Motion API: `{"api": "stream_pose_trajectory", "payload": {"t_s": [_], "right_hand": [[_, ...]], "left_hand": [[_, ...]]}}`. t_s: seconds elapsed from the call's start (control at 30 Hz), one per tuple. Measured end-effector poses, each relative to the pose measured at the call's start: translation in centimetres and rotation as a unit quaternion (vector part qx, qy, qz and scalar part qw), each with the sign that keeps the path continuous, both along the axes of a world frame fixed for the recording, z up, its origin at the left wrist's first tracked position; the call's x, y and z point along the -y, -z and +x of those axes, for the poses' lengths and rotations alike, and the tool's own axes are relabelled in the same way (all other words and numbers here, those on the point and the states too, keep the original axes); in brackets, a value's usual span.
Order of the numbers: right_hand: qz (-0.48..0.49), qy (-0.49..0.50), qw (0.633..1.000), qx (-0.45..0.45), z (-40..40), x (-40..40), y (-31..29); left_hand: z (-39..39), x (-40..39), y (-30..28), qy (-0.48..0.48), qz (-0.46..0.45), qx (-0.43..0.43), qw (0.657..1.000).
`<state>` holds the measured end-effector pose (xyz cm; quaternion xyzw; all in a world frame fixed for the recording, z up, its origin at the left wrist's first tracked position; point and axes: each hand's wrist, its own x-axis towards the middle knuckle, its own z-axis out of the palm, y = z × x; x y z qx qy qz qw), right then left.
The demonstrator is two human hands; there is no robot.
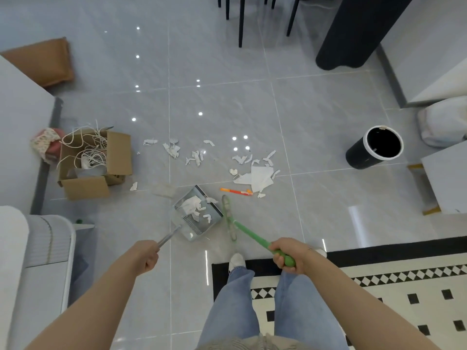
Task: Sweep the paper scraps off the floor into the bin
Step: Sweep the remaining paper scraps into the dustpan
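White paper scraps (260,176) lie scattered over the grey tiled floor in the middle of the view. A clear grey dustpan (185,229) stands on the floor with several scraps in it. My left hand (146,256) grips its metal handle. My right hand (288,252) grips the green handle of a broom (228,215), whose head rests on the floor just right of the dustpan. The bin (374,159), black with a white rim, stands upright and open-topped at the right.
A cardboard box (117,157) full of white cords sits at the left. An orange pen (235,191) lies among the scraps. Black chair legs (241,21) and a dark column (353,34) stand at the back. A black-and-white rug (404,286) lies under my feet.
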<state>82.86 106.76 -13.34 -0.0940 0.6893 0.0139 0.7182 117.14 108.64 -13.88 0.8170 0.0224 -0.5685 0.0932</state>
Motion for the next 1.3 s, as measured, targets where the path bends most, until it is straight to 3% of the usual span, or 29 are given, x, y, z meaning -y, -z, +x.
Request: {"api": "stream_pose_trajectory", "payload": {"t_s": [0.23,0.57,0.77,1.1,1.3], "right_hand": [[-0.01,-0.11,0.993,-0.038,2.3,0.4,3.0],[-0.061,-0.082,0.993,-0.063,-1.9,4.9,2.6],[0.005,0.045,0.997,0.063,-0.3,7.6,3.7],[0.059,0.024,0.988,0.142,8.7,8.7,7.0],[0.1,0.227,0.95,0.189,9.2,8.2,7.9]], "left_hand": [[-0.3,-1.2,1.0,0.033,-0.004,0.043,0.999],[-0.8,-2.0,1.8,0.067,0.005,0.018,0.998],[-0.1,-2.1,2.4,0.012,0.025,-0.023,0.999],[2.6,-5.3,3.1,-0.06,0.041,-0.011,0.997],[4.1,-6.9,3.1,-0.131,0.03,-0.026,0.991]]}}
